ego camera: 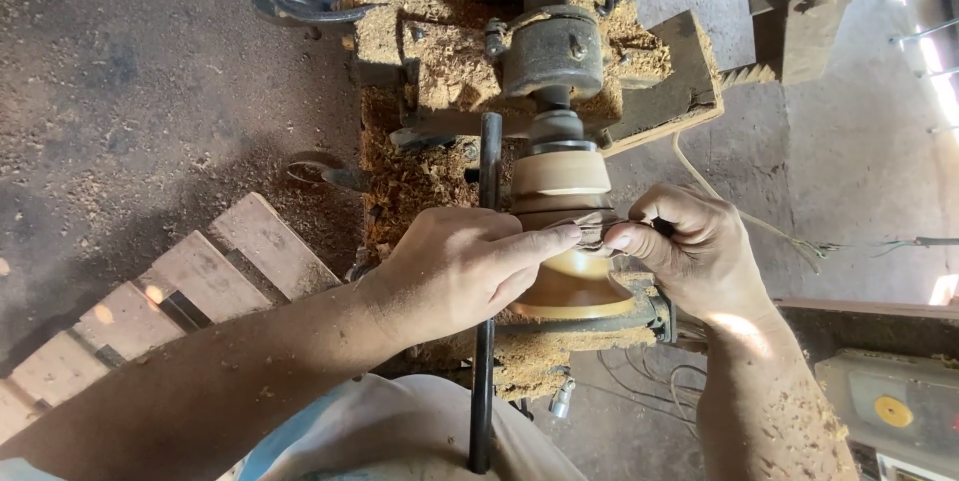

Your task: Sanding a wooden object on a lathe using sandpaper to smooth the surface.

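A dusty concrete floor (150, 91) lay under a lathe (554, 51) caked in sawdust. The left hand (455, 266) and right hand (689, 246) were both closed on a small strip (591, 233), probably sandpaper, pinching it from either side against the wooden piece (569, 276) mounted on the lathe. It looked like a sanding or finishing pass; keeping it even would call for steady, light pressure and fingers kept off the chuck. A black bar (486, 341) ran beside the left hand. Slatted boards (150, 311) lay at the left.
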